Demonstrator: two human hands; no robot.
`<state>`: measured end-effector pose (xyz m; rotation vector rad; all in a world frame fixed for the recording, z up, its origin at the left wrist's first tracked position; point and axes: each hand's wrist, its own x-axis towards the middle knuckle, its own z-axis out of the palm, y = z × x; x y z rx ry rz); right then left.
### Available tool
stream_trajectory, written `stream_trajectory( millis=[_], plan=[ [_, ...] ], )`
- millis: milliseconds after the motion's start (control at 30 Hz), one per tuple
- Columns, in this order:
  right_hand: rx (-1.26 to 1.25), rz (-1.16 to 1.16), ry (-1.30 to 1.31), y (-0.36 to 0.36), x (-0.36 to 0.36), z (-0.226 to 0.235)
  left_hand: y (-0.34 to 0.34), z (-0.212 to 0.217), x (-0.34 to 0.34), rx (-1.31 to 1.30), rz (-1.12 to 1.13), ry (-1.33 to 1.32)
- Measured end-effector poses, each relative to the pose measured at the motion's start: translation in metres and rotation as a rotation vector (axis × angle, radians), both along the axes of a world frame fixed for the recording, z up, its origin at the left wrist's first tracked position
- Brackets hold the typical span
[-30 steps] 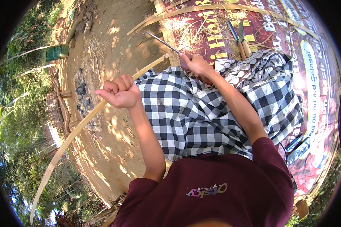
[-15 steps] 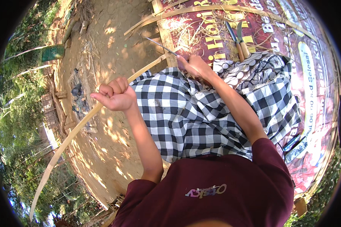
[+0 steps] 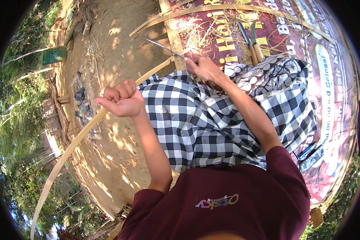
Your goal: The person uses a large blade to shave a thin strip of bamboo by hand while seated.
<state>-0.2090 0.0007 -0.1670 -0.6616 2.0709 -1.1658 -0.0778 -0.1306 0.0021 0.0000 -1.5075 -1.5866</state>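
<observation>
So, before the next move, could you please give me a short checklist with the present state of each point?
1. Left grip closed around the strip: ok.
2. Right grip closed on the knife: ok, though the handle is hidden.
3. Knife apart from the left grip: ok.
4. Knife touching the strip: cannot tell; they overlap in view.
5. Spare knives out of both grips: ok, lying on the banner.
6. Banner free of shavings: not ok, they lie scattered.
</observation>
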Motion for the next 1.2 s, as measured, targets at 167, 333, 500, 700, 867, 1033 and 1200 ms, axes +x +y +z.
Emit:
stream_trajectory(
  millis=[167,333,500,700,867,1033,1200],
  plan=[
    [-0.105,0.006,0.031,-0.004,0.004,0.002,0.001,0.005,-0.005,-0.004,-0.056,0.004],
    [0.002,-0.215,-0.173,-0.008,-0.006,-0.015,0.004,0.005,-0.008,-0.007,-0.046,-0.009],
    [-0.114,0.022,-0.003,-0.007,0.003,-0.006,0.001,0.003,-0.005,-0.026,-0.039,-0.009],
    [-0.034,-0.19,-0.007,-0.011,0.001,-0.025,0.022,0.007,-0.02,-0.067,-0.066,-0.01],
    [-0.043,-0.063,-0.219,-0.003,-0.008,-0.016,0.016,0.003,-0.012,-0.113,-0.036,-0.018],
    [-0.103,0.013,-0.06,-0.005,0.002,0.007,0.018,0.004,-0.017,-0.088,-0.037,0.005],
    [0.025,-0.161,-0.005,-0.011,-0.009,-0.051,0.012,0.006,-0.016,-0.078,-0.011,0.006]
  ],
)
